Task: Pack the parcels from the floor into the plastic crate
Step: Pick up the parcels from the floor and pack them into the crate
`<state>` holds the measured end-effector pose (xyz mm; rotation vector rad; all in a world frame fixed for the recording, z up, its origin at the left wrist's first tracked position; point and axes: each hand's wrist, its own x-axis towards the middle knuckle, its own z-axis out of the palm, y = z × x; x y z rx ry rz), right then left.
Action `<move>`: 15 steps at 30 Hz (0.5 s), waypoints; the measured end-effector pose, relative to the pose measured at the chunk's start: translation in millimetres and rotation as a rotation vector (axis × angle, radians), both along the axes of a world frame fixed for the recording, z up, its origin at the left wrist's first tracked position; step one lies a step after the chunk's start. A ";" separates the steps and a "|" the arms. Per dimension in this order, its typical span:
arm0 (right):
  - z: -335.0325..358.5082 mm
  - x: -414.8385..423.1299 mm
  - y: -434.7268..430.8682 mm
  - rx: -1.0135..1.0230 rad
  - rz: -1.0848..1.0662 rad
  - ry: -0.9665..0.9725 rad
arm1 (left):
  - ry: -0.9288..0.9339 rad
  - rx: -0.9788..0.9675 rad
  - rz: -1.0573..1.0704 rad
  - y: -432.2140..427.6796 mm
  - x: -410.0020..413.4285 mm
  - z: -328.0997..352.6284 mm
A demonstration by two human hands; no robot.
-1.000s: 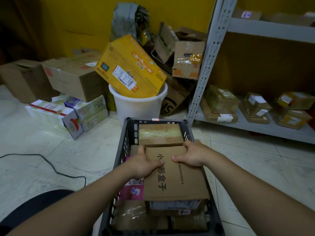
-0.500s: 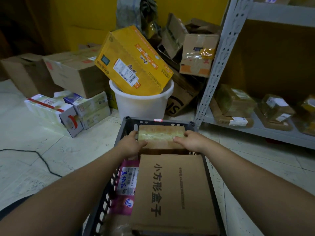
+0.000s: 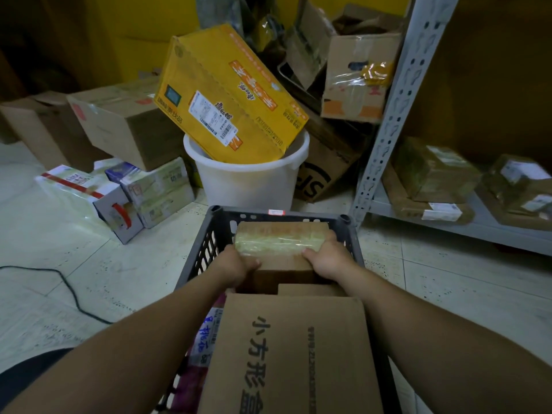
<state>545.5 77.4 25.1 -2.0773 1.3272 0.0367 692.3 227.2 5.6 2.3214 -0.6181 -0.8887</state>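
A dark plastic crate (image 3: 215, 231) stands on the floor in front of me, filled with parcels. At its far end lies a taped brown parcel (image 3: 280, 243). My left hand (image 3: 236, 265) grips its near left corner and my right hand (image 3: 327, 259) grips its near right corner. Closer to me a large flat cardboard box (image 3: 292, 351) with black printed characters lies on top of the load. A pink labelled parcel (image 3: 206, 339) shows beside it on the left. Deeper parcels are hidden.
A white bucket (image 3: 248, 180) holding a tilted yellow box (image 3: 227, 94) stands just behind the crate. Cardboard boxes (image 3: 125, 124) and white cartons (image 3: 119, 195) lie on the floor at left. A grey metal shelf (image 3: 397, 109) with parcels is at right. A black cable (image 3: 68, 288) crosses the floor.
My hands left the large flat box and went forward to the taped parcel at the crate's far end, closing on its near corners. My view has moved closer and lower.
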 end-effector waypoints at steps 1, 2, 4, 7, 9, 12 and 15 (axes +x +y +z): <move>2.4 0.0 0.1 -0.020 -0.014 -0.020 | 0.008 -0.023 0.029 1.2 0.2 3.1; 4.4 0.4 -0.1 -0.033 -0.017 -0.037 | 0.012 -0.049 0.058 2.8 -0.3 8.8; 12.6 1.6 0.2 -0.054 -0.004 -0.056 | -0.021 -0.086 0.087 5.7 -1.6 24.3; 36.1 4.7 0.5 -0.075 0.037 -0.051 | -0.089 -0.133 0.088 12.6 -3.3 51.3; 56.8 6.3 1.6 -0.088 0.052 -0.064 | -0.108 -0.182 0.094 18.4 -4.6 69.5; 86.3 11.4 11.4 -0.094 0.071 -0.094 | -0.131 -0.287 0.145 35.8 -7.3 96.9; 112.8 19.1 29.8 -0.121 0.103 -0.139 | -0.133 -0.365 0.213 59.7 -8.5 120.3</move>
